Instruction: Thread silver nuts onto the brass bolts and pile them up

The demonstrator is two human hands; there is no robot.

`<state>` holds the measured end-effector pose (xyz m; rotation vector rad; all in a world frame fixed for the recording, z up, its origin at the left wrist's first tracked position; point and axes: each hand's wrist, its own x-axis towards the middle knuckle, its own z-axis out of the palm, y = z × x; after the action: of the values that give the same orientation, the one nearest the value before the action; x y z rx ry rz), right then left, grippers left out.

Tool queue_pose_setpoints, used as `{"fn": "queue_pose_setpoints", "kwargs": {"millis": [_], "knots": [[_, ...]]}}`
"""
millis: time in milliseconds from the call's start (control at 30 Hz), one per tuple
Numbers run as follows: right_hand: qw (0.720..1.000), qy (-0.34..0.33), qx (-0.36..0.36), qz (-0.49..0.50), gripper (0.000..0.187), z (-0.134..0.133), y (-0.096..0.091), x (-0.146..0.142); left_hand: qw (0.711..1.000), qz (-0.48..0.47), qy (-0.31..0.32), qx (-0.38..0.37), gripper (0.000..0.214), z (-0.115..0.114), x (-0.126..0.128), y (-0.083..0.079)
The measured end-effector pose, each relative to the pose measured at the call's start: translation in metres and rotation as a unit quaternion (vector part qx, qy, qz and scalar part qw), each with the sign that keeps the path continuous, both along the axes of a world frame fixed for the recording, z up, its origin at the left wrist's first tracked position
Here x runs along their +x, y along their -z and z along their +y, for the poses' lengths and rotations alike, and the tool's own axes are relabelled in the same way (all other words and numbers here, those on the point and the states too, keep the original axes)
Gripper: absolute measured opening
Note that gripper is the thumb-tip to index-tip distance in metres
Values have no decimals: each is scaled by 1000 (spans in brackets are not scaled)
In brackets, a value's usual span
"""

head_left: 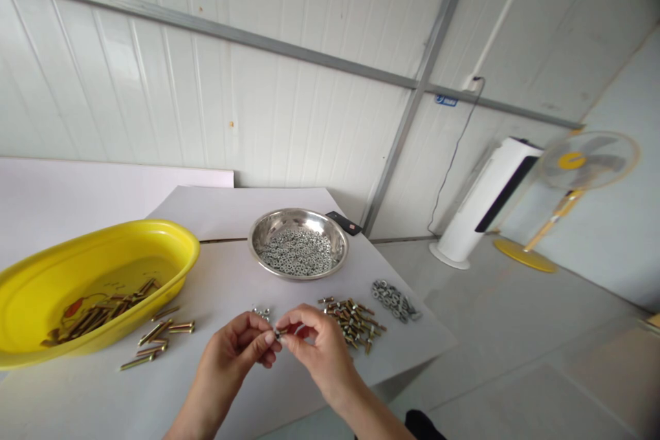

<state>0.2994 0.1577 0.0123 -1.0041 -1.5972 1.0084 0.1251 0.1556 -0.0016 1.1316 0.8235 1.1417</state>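
Note:
My left hand (234, 350) and my right hand (317, 344) meet over the table, fingertips pinched together. Between them is a small bolt (279, 334), mostly covered by the fingers; whether a nut is on it I cannot tell. Just behind the fingers lies a little group of shiny nuts (262, 313). To the right of my right hand is a heap of brass-coloured bolts (355, 322), several with silver nuts on them. Loose long bolts (155, 337) lie left of my left hand.
A steel bowl (252, 247) of nuts stands behind the hands. At left is a yellow tub (170, 240) with bolts inside. Grey washers (394, 300) lie near the table's right edge; a dark flat object (344, 223) is behind the bowl. A fan (572, 199) stands on the floor.

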Motion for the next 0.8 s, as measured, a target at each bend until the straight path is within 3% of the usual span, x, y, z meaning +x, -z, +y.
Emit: {"fn": "queue_pose_setpoints", "kwargs": {"millis": [100, 200, 333, 400, 500, 633, 700, 800], "knots": [[999, -23, -33, 15, 11, -1, 3, 3, 1000, 11, -2, 7, 27, -2, 1, 1], [998, -30, -47, 3, 10, -6, 1, 5, 994, 91, -18, 61, 18, -5, 3, 2], [997, 10, -21, -72, 25, -12, 0, 4, 943, 263, -67, 194, 6, -12, 6, 3], [994, 25, -11, -105, 37, -13, 4, 3, 916, 306, -79, 248, 5, -15, 8, 5], [994, 12, -65, -89, 55, -12, 15, 2, 893, 330, -78, 297, 6, -17, 11, 8], [987, -8, -156, -36, 71, -10, 26, 9, 883, 341, -78, 314, 5, -16, 14, 8], [990, 15, -138, -29, 71, -10, 25, 15, 883, 346, -75, 308, 4, -14, 16, 6], [994, 9, -104, 18, 53, -11, 16, 23, 885, 343, -68, 306, 4, -13, 17, 6]]}}
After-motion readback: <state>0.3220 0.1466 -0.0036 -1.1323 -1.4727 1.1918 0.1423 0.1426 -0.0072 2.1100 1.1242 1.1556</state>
